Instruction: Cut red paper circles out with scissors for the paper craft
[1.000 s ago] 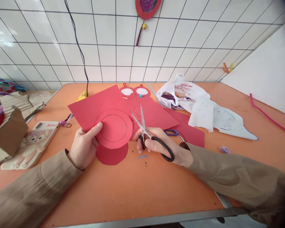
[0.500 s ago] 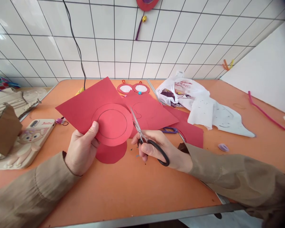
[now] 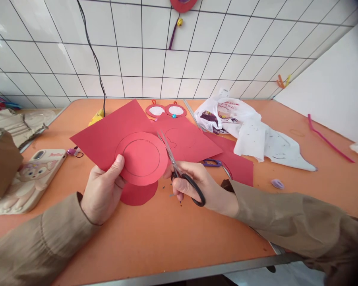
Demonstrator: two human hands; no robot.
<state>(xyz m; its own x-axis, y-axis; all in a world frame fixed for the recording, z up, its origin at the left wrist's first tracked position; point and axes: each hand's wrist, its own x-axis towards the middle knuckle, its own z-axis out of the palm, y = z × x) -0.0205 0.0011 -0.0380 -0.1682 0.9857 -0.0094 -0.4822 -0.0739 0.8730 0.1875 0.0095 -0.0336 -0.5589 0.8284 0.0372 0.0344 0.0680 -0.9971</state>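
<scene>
Between its thumb and fingers, my left hand (image 3: 105, 190) pinches a red paper sheet (image 3: 113, 131) whose lower right part is rounded and carries a drawn circle. My right hand (image 3: 196, 186) holds black-handled scissors (image 3: 179, 171), their blades parted at the right edge of the rounded part. Below the held sheet, a red paper disc (image 3: 140, 194) lies on the orange table (image 3: 155, 246). Another red sheet (image 3: 184, 137) with a drawn outline lies behind the scissors.
Two red-rimmed round pieces (image 3: 166, 111) lie at the back. A white plastic bag (image 3: 229, 115), white crumpled sheet (image 3: 271, 143) and pink pipe cleaner (image 3: 329, 139) lie right. At left are a phone (image 3: 32, 178) and cardboard (image 3: 4, 161). Purple scissors (image 3: 212, 163) rest behind my right hand.
The scissors' blades have parted further and reach slightly up and left. My right hand has shifted a little left. The left hand keeps its hold on the paper.
</scene>
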